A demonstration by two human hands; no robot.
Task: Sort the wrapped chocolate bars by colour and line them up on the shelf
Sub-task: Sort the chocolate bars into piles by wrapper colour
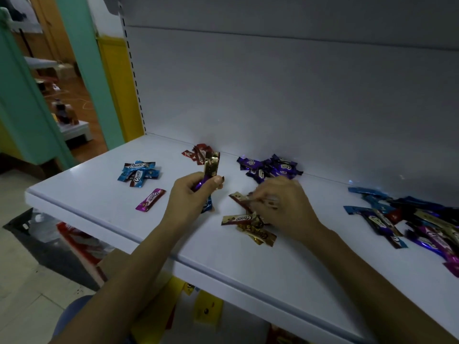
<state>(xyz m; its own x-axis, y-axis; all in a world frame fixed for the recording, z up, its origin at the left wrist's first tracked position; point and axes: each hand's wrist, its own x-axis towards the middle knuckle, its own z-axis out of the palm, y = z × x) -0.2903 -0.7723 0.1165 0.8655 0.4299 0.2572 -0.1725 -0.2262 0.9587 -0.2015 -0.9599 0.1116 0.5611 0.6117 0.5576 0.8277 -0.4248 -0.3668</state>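
Clutching bunched bars, left grip curled tight; right grip motion-blurred, hold untellable

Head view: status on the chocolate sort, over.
Left hand grips a mixed bunch of bars. Right hand pinches a gold bar at the gold pile. Unsorted heap on the right; nothing in the way.

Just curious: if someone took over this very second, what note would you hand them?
Left hand grips a fistful of bars: gold, purple, blue.
Right hand seems to pinch a gold bar by the gold pile; it is blurred.
Done: blue pile, red pile, purple pile and one pink bar on the shelf.
To do: mixed heap on the right is unsorted; nothing lined up yet.
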